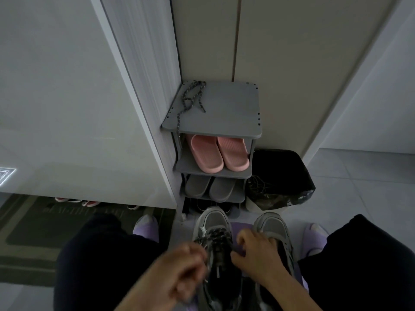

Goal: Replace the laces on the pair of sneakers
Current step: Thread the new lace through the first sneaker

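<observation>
Nearest, between the knees: left hand (186,272), blurred, fingers curled in as if pinching the lace (216,237) at the near eyelets of the left sneaker (214,218), though too smeared to say for sure. Just right of it, right hand (258,252), fingers loosely spread, lying over the inner edge of the right sneaker (275,230), thumb beside the same lace. Probably partway through lacing or unlacing the left sneaker; hard to tell which. Next, by the look of it: a firm pinch on the lace tip, a steadying hold on the shoe, a pull along the eyelet row. Both sneakers side by side on the floor, toes far, heels near, long axes running near to far. Farther off, atop the rack (235,117), at its left side: spare lace (190,97), loosely tangled, one end hanging over the near-left edge.
</observation>
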`<action>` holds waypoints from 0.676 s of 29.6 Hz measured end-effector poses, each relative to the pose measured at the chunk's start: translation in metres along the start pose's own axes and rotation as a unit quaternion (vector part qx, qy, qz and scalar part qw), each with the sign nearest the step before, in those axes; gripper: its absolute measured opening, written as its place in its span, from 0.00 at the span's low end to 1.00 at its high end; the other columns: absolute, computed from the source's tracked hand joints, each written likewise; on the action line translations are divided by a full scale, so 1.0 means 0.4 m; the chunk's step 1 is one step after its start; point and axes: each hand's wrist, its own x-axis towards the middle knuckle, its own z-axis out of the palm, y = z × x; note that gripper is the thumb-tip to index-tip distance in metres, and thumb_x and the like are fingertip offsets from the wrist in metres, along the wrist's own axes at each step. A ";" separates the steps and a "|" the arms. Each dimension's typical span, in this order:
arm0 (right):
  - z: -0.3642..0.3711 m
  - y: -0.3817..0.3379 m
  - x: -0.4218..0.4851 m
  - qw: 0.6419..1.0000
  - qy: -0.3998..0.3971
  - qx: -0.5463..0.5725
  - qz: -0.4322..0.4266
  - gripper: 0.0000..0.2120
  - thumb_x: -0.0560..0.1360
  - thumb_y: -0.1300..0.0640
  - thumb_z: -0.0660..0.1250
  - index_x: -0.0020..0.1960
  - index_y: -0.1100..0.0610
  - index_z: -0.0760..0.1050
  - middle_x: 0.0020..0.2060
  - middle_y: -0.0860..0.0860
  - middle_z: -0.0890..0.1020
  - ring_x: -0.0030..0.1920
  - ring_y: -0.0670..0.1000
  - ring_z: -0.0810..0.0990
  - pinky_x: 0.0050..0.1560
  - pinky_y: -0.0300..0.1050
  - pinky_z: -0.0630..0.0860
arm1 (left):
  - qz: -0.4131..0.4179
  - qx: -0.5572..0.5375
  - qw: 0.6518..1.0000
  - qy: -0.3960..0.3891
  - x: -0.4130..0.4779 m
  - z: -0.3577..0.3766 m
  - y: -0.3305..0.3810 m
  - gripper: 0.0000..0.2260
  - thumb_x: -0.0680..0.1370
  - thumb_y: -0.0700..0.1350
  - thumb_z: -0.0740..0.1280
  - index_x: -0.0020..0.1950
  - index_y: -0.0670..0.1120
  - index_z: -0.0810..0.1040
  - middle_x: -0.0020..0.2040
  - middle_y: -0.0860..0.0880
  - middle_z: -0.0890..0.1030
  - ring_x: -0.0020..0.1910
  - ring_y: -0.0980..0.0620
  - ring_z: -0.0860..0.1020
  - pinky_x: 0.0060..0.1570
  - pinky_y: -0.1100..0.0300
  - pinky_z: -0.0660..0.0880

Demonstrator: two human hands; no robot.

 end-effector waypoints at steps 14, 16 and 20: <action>-0.014 -0.075 0.012 0.973 -0.082 -0.087 -0.197 0.11 0.73 0.52 0.63 0.54 0.52 0.76 0.46 0.49 0.65 0.58 0.52 0.66 0.49 0.43 0.56 | 0.106 0.483 0.868 0.047 0.179 -0.006 -0.021 0.05 0.73 0.40 0.64 0.46 0.49 0.74 0.49 0.48 0.75 0.50 0.48 0.75 0.52 0.54 0.72; -0.038 -0.071 -0.022 0.949 -0.145 -0.091 -0.265 0.11 0.74 0.52 0.64 0.55 0.50 0.77 0.46 0.49 0.65 0.56 0.52 0.65 0.47 0.43 0.55 | 0.098 0.522 0.847 0.035 0.190 -0.017 -0.016 0.11 0.73 0.43 0.64 0.34 0.55 0.66 0.43 0.48 0.75 0.46 0.48 0.75 0.47 0.55 0.71; -0.049 -0.072 -0.033 0.966 -0.125 0.016 -0.226 0.15 0.76 0.54 0.62 0.62 0.50 0.75 0.50 0.52 0.75 0.50 0.47 0.71 0.47 0.35 0.63 | 0.078 0.407 0.908 0.066 0.175 -0.030 0.025 0.11 0.72 0.45 0.67 0.34 0.55 0.68 0.34 0.53 0.74 0.36 0.54 0.75 0.43 0.58 0.70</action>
